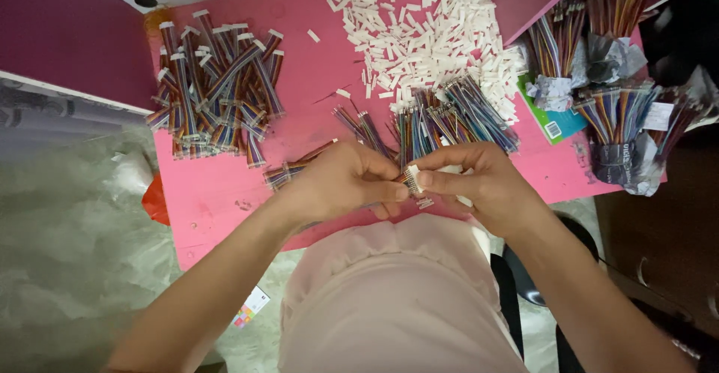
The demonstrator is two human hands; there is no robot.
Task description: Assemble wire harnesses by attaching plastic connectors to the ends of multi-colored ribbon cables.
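Note:
My left hand [341, 182] grips a short multicoloured ribbon cable [296, 167] that trails out to the left over the pink table [217, 193]. My right hand [479, 182] pinches a small white plastic connector [413, 177] against the cable's end. The two hands meet fingertip to fingertip just above the table's near edge. A few more white pieces show inside my right palm.
A pile of cables with white connectors fitted [213, 88] lies at the left. A heap of loose white connectors [419, 28] sits at the back, with bare-ended cables [449, 118] in front of it. Wrapped cable bundles [614, 111] stand at the right.

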